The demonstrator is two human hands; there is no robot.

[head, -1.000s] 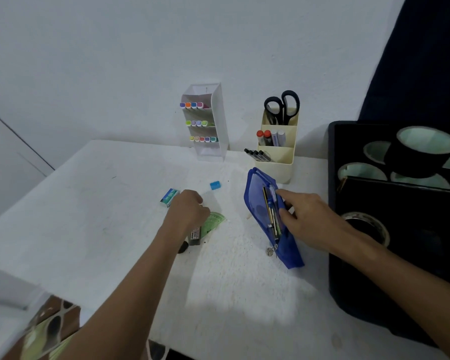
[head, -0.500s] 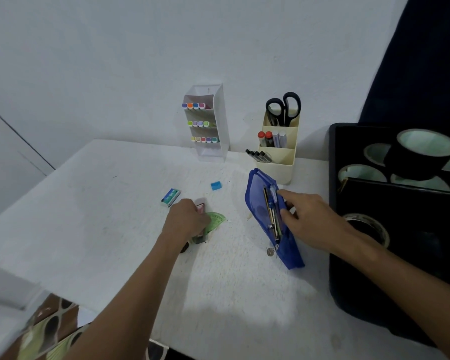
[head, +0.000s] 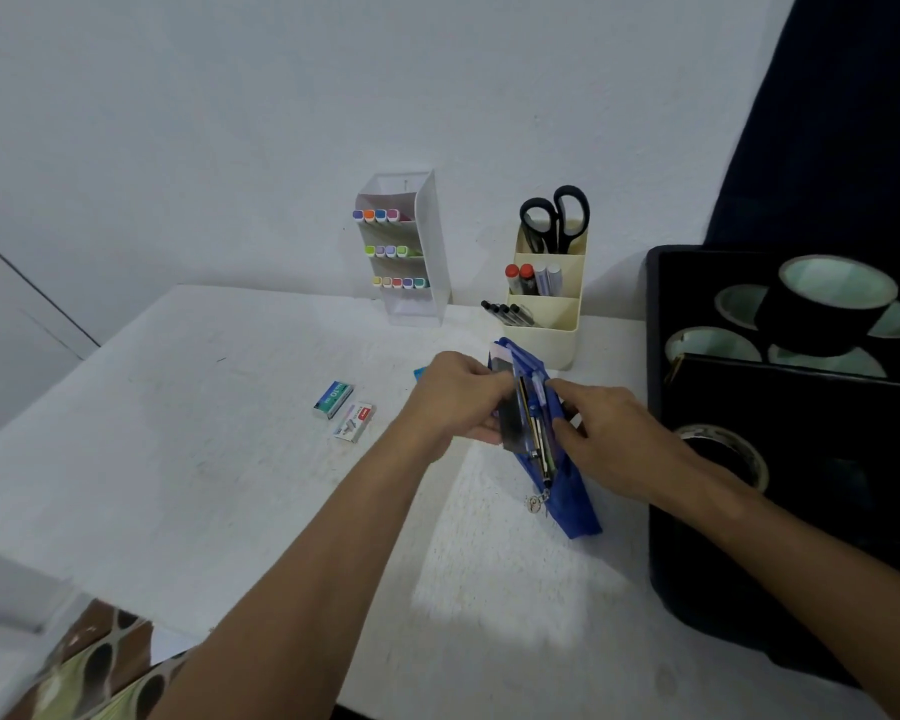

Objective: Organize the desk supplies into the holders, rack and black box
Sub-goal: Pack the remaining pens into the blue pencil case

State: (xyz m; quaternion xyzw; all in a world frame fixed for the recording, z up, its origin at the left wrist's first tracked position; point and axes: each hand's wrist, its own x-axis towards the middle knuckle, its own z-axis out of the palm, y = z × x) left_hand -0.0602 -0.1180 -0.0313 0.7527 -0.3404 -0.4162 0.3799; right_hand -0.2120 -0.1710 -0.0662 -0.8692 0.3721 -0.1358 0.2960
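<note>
A person's two bare arms reach over a white table (head: 178, 459) toward a blue pouch (head: 567, 491) that lies open near the middle right. The left hand (head: 453, 402) curls its fingers around a dark flat item (head: 510, 413) at the pouch's mouth; what that item is cannot be told. The right hand (head: 609, 433) grips the pouch's right edge with curled fingers. Pens (head: 533, 423) show inside the pouch, and a small metal zip pull (head: 533, 504) hangs at its near end. Left of the hands, two small staple boxes (head: 344, 410) lie side by side on the table. A small blue item (head: 419, 374) peeks out just behind the left hand. At the back, against the wall, a clear rack (head: 411, 252) stands with three rows of coloured markers (head: 391, 249). Right of it stands a cream holder (head: 552, 304) with black scissors (head: 554, 218) upright in its back section, red-capped and grey markers in the middle, and black pens in front. At the far right sits a black box (head: 801, 459) with tape rolls (head: 832, 298) inside.
</note>
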